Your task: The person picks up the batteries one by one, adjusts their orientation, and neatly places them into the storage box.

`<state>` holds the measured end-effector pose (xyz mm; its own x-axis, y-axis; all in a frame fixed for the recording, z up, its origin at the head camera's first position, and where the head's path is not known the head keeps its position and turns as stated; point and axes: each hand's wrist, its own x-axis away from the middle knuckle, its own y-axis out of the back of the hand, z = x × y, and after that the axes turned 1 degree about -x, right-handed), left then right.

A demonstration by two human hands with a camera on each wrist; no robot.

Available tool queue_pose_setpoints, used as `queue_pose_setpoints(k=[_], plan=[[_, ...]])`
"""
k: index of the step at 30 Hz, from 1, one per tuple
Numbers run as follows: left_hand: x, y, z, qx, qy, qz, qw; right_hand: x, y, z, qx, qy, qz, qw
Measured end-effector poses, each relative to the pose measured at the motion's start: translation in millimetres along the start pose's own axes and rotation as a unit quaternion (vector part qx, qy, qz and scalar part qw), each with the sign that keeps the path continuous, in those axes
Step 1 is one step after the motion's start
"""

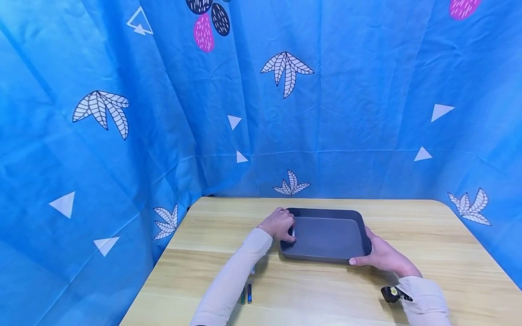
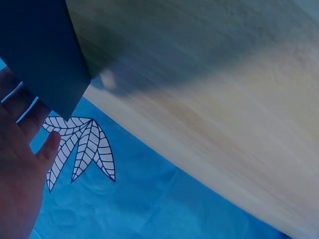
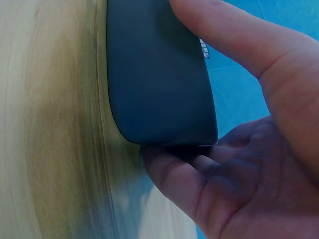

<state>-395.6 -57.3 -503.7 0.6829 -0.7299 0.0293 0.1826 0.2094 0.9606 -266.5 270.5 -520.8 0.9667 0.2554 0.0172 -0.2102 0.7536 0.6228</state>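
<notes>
A dark grey rectangular tray (image 1: 326, 240) with rounded corners and raised walls is on the wooden table. At its left end, my left hand (image 1: 279, 224) grips the wall, and a small white patch of unclear nature shows by the thumb. In the left wrist view, the fingers of my left hand (image 2: 22, 144) are partly hidden behind the dark tray wall (image 2: 45, 50). My right hand (image 1: 379, 253) holds the tray's near right corner. Seen from the right wrist, the thumb of my right hand (image 3: 239, 164) lies along one side of the tray (image 3: 159, 84), with the other fingers around its end.
Small dark cylinders (image 1: 249, 293) lie on the table (image 1: 318, 299) beside the left sleeve, which partly covers another small item (image 1: 252, 270). A black device (image 1: 391, 294) is strapped at the right cuff. A blue patterned curtain (image 1: 346, 113) hangs behind and along the sides.
</notes>
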Motion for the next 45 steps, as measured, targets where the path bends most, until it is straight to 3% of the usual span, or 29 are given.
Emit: queue_pose_setpoints(k=[9, 28, 45], plan=[[3.8, -5.7, 0.1, 0.006, 0.011, 0.013, 0.9998, 2.3, -3.8, 1.8, 0.001, -0.004, -0.002, 1.0], [7.2, -13.9, 3.6, 0.014, 0.006, 0.001, 0.9999, 6.3, -10.6, -0.5, 0.009, 0.003, -0.011, 0.9999], [4.6, -1.6, 3.5, 0.035, 0.016, 0.022, 0.999, 2.5, 6.1, 5.5, 0.001, -0.006, 0.009, 0.9999]])
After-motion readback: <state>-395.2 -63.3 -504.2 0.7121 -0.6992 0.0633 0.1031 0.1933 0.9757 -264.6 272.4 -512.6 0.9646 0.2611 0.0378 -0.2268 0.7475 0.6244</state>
